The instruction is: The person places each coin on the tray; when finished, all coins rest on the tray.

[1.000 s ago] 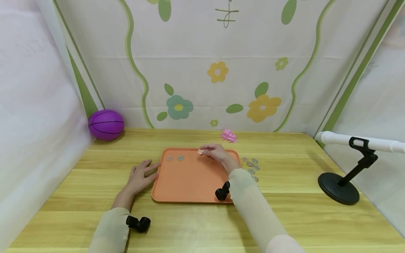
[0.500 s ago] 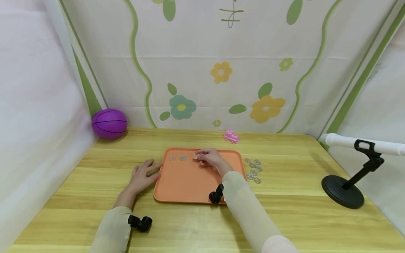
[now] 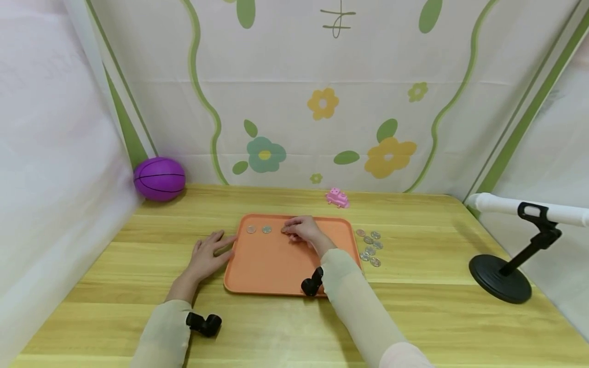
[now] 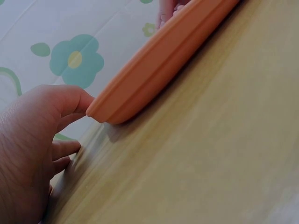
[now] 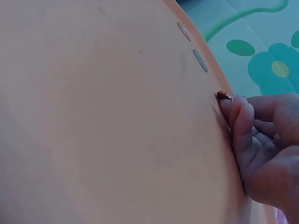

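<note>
My right hand (image 3: pixel 303 230) is low over the back of the orange tray (image 3: pixel 276 266), pinching a coin (image 5: pixel 224 96) between thumb and fingers. One edge of that coin is tipped up from the tray in the right wrist view. To its left, two coins lie flat in a row near the back rim, a pinkish coin (image 3: pixel 250 229) and a silvery coin (image 3: pixel 267 230). My left hand (image 3: pixel 208 258) rests on the table left of the tray, fingers spread. Its thumb and a finger touch the tray's rim in the left wrist view.
Right of the tray, several coins (image 3: pixel 369 250) lie loosely grouped on the wooden table (image 3: pixel 257 327). A pink toy (image 3: pixel 337 198) stands behind the tray. A purple ball (image 3: pixel 159 179) sits at the back left corner. At right is a black stand (image 3: pixel 500 278) with a white pole (image 3: pixel 534 208).
My right hand has moved left and down with the coin, from over the tray's back rim to the tray's surface beside the two coins. The left hand stays at the tray's side.
</note>
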Action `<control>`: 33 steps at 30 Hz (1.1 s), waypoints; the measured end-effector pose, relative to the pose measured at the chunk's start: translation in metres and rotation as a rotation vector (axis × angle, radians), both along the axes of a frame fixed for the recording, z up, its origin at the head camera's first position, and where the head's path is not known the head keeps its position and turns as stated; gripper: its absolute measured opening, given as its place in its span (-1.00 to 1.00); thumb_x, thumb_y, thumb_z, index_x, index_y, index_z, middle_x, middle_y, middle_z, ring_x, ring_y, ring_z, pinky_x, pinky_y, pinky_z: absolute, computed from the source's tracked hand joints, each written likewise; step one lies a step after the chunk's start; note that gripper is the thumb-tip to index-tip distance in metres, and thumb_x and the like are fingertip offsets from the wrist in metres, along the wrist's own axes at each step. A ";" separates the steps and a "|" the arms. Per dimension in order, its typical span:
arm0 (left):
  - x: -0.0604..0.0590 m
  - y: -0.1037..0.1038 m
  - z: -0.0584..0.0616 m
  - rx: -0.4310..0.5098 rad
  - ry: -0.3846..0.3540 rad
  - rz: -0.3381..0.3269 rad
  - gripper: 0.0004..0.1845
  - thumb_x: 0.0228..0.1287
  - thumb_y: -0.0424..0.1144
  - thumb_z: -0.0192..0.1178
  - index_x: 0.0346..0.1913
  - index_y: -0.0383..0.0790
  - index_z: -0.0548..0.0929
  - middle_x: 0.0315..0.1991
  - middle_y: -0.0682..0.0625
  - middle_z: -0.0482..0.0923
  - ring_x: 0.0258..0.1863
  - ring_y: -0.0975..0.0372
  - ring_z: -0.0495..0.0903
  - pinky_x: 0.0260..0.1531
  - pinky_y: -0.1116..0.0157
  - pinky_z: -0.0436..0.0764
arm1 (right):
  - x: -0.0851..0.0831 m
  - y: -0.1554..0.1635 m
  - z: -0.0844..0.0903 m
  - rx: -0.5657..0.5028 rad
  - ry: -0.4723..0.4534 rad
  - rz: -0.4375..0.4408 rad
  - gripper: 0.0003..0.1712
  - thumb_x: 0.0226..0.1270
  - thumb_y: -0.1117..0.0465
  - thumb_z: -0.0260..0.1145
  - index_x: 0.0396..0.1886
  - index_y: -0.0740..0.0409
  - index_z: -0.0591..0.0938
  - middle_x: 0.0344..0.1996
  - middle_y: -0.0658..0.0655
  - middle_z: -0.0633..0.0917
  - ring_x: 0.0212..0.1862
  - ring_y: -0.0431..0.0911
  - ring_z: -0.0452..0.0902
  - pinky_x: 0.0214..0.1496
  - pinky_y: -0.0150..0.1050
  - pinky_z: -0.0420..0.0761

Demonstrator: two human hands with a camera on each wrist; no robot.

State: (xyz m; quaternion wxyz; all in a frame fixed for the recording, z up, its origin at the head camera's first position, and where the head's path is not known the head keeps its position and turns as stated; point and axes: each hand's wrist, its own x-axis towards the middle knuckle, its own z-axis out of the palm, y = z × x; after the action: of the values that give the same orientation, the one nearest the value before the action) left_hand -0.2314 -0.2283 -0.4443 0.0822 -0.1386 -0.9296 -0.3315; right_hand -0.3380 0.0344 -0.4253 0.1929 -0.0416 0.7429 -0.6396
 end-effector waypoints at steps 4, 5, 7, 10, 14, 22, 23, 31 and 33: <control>0.000 0.000 0.000 -0.003 0.005 0.000 -0.54 0.17 -0.07 0.05 0.14 -0.13 0.42 0.20 -0.32 0.10 0.21 -0.14 -0.06 0.05 -0.15 -0.27 | 0.000 0.000 0.001 0.009 -0.007 -0.003 -0.73 0.07 0.40 0.23 -0.17 0.33 0.58 -0.43 0.20 0.63 -0.72 -0.19 0.39 -0.65 -0.38 0.45; -0.001 0.000 0.000 -0.003 0.008 -0.001 -0.54 0.17 -0.07 0.05 0.14 -0.13 0.42 0.20 -0.32 0.10 0.21 -0.14 -0.05 0.05 -0.15 -0.27 | 0.000 0.000 0.001 0.014 -0.009 -0.004 -0.74 0.07 0.39 0.24 -0.18 0.32 0.58 -0.44 0.20 0.63 -0.73 -0.19 0.39 -0.66 -0.38 0.46; 0.000 0.001 -0.001 -0.001 0.012 -0.001 -0.54 0.17 -0.08 0.05 0.14 -0.13 0.42 0.20 -0.32 0.10 0.21 -0.14 -0.05 0.05 -0.15 -0.27 | 0.000 0.000 0.002 0.023 -0.008 -0.002 -0.74 0.07 0.40 0.23 -0.18 0.33 0.58 -0.43 0.20 0.63 -0.75 -0.20 0.39 -0.67 -0.38 0.46; 0.000 0.001 -0.002 -0.004 0.016 0.002 -0.54 0.17 -0.08 0.06 0.14 -0.12 0.42 0.20 -0.32 0.11 0.20 -0.14 -0.04 0.06 -0.15 -0.27 | 0.002 0.002 0.002 0.028 -0.004 0.001 -0.73 0.08 0.41 0.22 -0.16 0.35 0.57 -0.44 0.21 0.63 -0.76 -0.20 0.39 -0.66 -0.37 0.47; 0.000 0.002 -0.003 -0.010 0.013 0.004 -0.54 0.17 -0.08 0.06 0.14 -0.13 0.42 0.20 -0.33 0.11 0.20 -0.15 -0.04 0.06 -0.15 -0.26 | 0.003 0.005 0.002 0.036 -0.008 0.005 -0.73 0.09 0.43 0.20 -0.15 0.36 0.57 -0.47 0.22 0.61 -0.73 -0.18 0.41 -0.65 -0.37 0.48; 0.001 0.003 -0.001 -0.004 0.014 0.001 -0.55 0.17 -0.09 0.06 0.13 -0.14 0.42 0.19 -0.33 0.11 0.20 -0.15 -0.04 0.05 -0.15 -0.26 | 0.006 0.018 0.010 0.020 0.010 0.057 -0.67 0.14 0.40 0.15 -0.05 0.37 0.50 -0.45 0.21 0.60 -0.61 -0.15 0.44 -0.56 -0.36 0.50; 0.001 0.002 -0.001 -0.004 0.012 0.000 -0.55 0.17 -0.10 0.06 0.14 -0.14 0.42 0.19 -0.33 0.11 0.20 -0.15 -0.04 0.05 -0.15 -0.26 | 0.006 0.021 0.012 0.021 0.021 0.062 -0.66 0.15 0.40 0.15 -0.04 0.38 0.50 -0.45 0.22 0.60 -0.61 -0.14 0.43 -0.57 -0.35 0.49; 0.002 0.000 0.002 0.001 0.009 0.005 -0.55 0.17 -0.11 0.06 0.13 -0.18 0.43 0.19 -0.35 0.10 0.20 -0.16 -0.05 0.05 -0.16 -0.25 | 0.008 0.047 0.034 0.054 0.139 0.089 -0.60 0.14 0.32 0.20 0.00 0.37 0.47 -0.34 0.30 0.56 -0.46 0.01 0.49 -0.35 -0.14 0.52; 0.001 0.000 0.001 -0.004 0.008 0.006 -0.54 0.17 -0.10 0.06 0.13 -0.17 0.43 0.20 -0.34 0.10 0.20 -0.16 -0.05 0.05 -0.15 -0.25 | -0.002 0.059 0.028 0.035 0.196 0.122 -0.61 0.13 0.25 0.22 -0.03 0.30 0.51 -0.35 0.22 0.58 -0.44 -0.02 0.49 -0.31 -0.16 0.53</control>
State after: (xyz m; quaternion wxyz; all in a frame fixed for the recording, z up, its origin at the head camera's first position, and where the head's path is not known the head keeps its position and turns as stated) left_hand -0.2302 -0.2287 -0.4429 0.0866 -0.1373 -0.9302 -0.3291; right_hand -0.3400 0.0939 -0.3976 0.1587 -0.1457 0.7653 -0.6066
